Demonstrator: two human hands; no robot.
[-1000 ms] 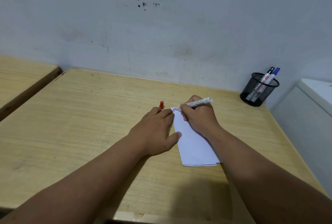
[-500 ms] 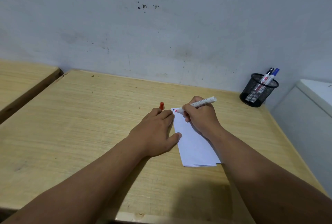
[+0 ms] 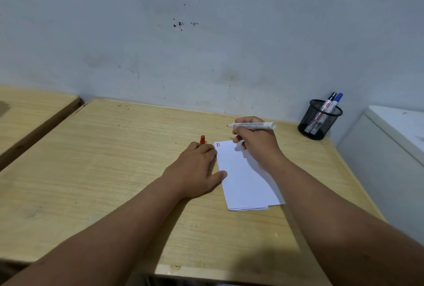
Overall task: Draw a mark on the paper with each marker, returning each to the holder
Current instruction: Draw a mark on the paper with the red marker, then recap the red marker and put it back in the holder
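A folded white paper (image 3: pixel 243 175) lies on the wooden desk (image 3: pixel 114 159), with a short blue mark and a red mark at its top left corner. My right hand (image 3: pixel 257 143) hovers above the paper's far end, holding an uncapped red-tipped white marker (image 3: pixel 252 125) level, tip pointing left. My left hand (image 3: pixel 197 171) rests on the desk at the paper's left edge, thumb touching the paper, fingers pinching the red cap (image 3: pixel 202 140). A black mesh holder (image 3: pixel 320 119) at the far right holds a black-capped marker (image 3: pixel 327 104) and a blue-capped marker (image 3: pixel 336 99).
A grey wall runs close behind the desk. A white cabinet (image 3: pixel 390 148) stands against the desk's right side, just beyond the holder. A second wooden desk (image 3: pixel 27 111) sits to the left across a narrow gap.
My right hand lifted the marker tip off the paper's corner and swung it up to level. A red mark now sits beside the blue one. My left hand has stayed put.
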